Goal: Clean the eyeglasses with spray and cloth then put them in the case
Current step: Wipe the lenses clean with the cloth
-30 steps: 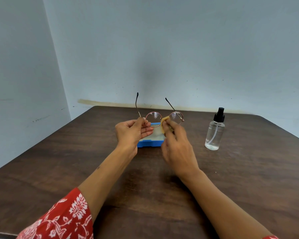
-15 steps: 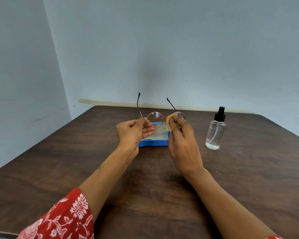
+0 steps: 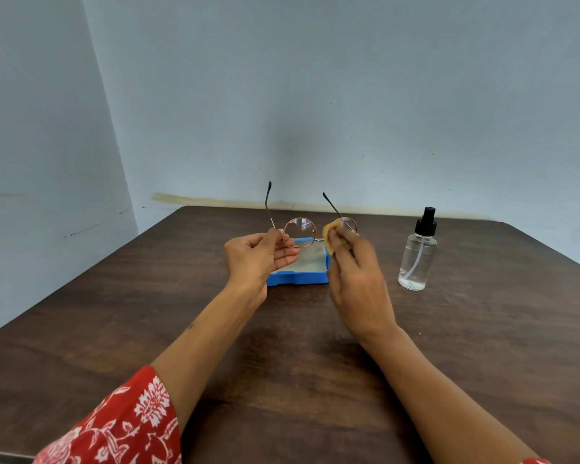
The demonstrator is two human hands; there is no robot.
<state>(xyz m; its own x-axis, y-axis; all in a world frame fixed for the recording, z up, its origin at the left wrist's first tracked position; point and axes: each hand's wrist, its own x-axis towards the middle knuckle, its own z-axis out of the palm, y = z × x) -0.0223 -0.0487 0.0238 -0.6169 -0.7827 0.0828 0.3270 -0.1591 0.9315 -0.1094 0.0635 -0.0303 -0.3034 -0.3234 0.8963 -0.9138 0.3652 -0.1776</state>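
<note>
**A:** While I hold them up over the case, head view only: why are the eyeglasses (image 3: 315, 227) in the air like that?

**B:** So I can get at the lenses. My left hand (image 3: 260, 254) pinches the frame at its left hinge, fingers curled closed round it, temples pointing away from me and up. That keeps the left lens bare and steady.

**A:** Right hand?

**B:** My right hand (image 3: 355, 269) is closed on the yellow cloth (image 3: 330, 234), pressing it to the right lens. Fingers are blurred, so I judge I'm rubbing. Cloth covers most of that lens.

**A:** Case?

**B:** Blue case (image 3: 300, 266), open, flat on the table (image 3: 114, 329) right under the glasses, near enough to drop them in afterwards. Not touching them.

**A:** Spray?

**B:** Spray bottle (image 3: 417, 259) stands upright to my right, apart from my hand, cap on, little liquid left. Parked within reach.

**A:** Stage?

**B:** Wiping, I'd say. Casing not yet done.
</note>
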